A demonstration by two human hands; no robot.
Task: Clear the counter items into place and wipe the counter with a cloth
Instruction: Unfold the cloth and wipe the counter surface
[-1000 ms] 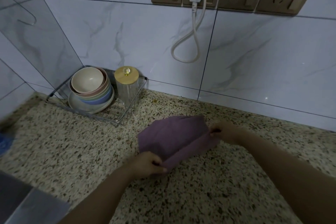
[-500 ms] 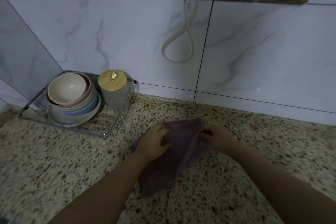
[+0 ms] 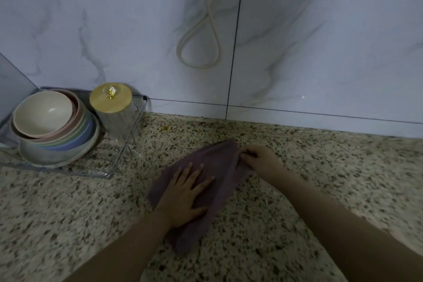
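Observation:
A purple cloth [image 3: 217, 162] lies folded on the speckled stone counter [image 3: 320, 178], in the middle of the view. My left hand [image 3: 185, 192] rests flat on top of it, fingers spread, palm pressing the cloth down. My right hand [image 3: 258, 158] pinches the cloth's far right corner between thumb and fingers. The cloth's near end sticks out below my left wrist.
A wire rack [image 3: 119, 162] in the back left corner holds stacked pastel bowls [image 3: 52, 126] and a ribbed jar with a wooden lid [image 3: 112, 103]. A small crumb [image 3: 165, 128] lies near the tiled wall. A looped white cable [image 3: 201, 36] hangs from wall sockets.
My left hand let go of the cloth's near edge, moved on top of it and now lies flat with fingers spread. The right hand keeps pinching its corner. The view shifted right and down.

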